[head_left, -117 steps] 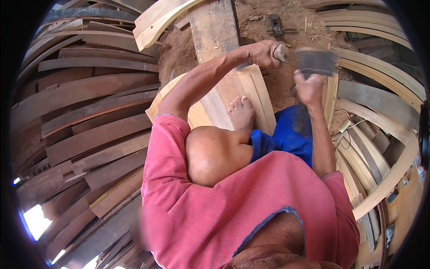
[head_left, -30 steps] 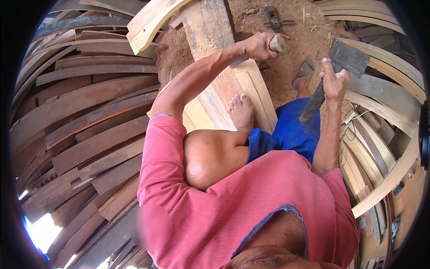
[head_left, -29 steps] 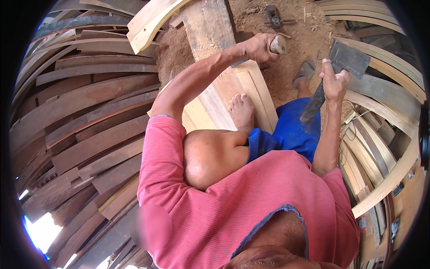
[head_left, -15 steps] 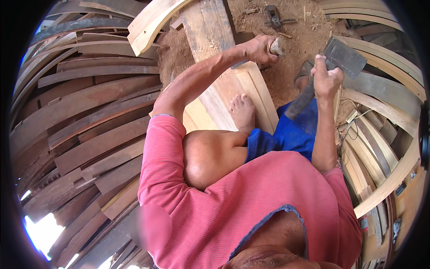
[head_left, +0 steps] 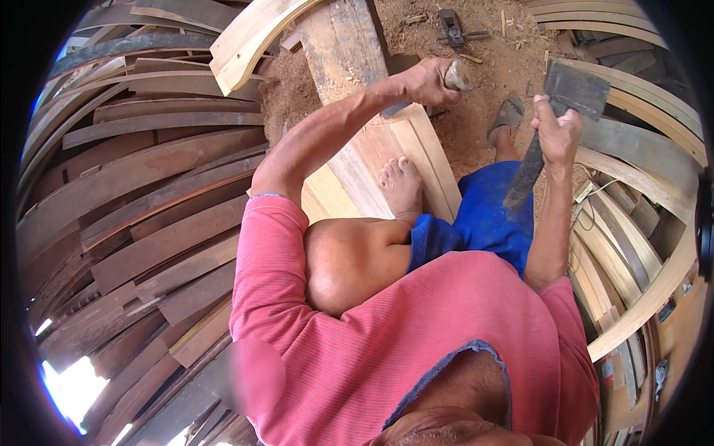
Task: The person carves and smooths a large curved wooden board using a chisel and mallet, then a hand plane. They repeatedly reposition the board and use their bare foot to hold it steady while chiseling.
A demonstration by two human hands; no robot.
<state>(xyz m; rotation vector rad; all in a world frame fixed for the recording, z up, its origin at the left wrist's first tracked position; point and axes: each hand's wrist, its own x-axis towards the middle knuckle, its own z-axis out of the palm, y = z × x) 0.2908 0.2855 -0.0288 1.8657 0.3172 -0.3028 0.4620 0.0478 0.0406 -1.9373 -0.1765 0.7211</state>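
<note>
My left hand (head_left: 430,82) is closed round a chisel, whose pale, worn handle end (head_left: 458,75) sticks out of the fist. The chisel's blade is mostly hidden under the hand, above the end of a light wooden board (head_left: 435,165). Off to the right, my right hand (head_left: 558,135) grips a mallet by its dark handle. The mallet's black, blocky head (head_left: 576,91) is raised clear of the chisel, while its handle slants down over my blue shorts. My bare foot (head_left: 401,182) presses on the board.
A worn wooden beam (head_left: 342,52) runs beneath the work, with a curved pale piece (head_left: 256,37) at its far left. Sawdust covers the ground round a hand plane (head_left: 451,28). Stacked curved planks (head_left: 171,178) line the left; more timber (head_left: 632,167) leans at right.
My right hand and the mallet have swung to the right, away from the chisel, and the sandalled foot shows more. My left hand has barely moved.
</note>
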